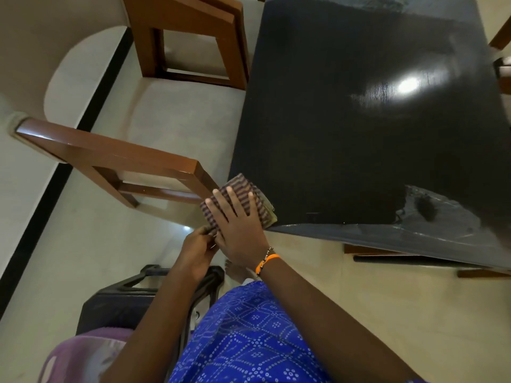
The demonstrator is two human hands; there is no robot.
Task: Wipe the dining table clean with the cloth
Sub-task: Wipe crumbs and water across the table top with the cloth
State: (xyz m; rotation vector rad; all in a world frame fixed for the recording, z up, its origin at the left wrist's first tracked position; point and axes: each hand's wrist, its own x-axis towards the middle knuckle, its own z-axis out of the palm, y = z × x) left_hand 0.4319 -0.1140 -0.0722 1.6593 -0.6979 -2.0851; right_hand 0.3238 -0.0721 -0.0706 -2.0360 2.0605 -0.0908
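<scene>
While the right hand presses flat, fingers straight, on the folded cloth at the table corner, the left hand pinches the cloth's near edge (overhanging).

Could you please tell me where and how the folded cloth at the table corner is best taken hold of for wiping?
Probably from above, palm flat on its broad top. The cloth lies as a folded pad on the corner of the table, overhanging the edge, so the overhanging end can be pinched from the near side.
</scene>
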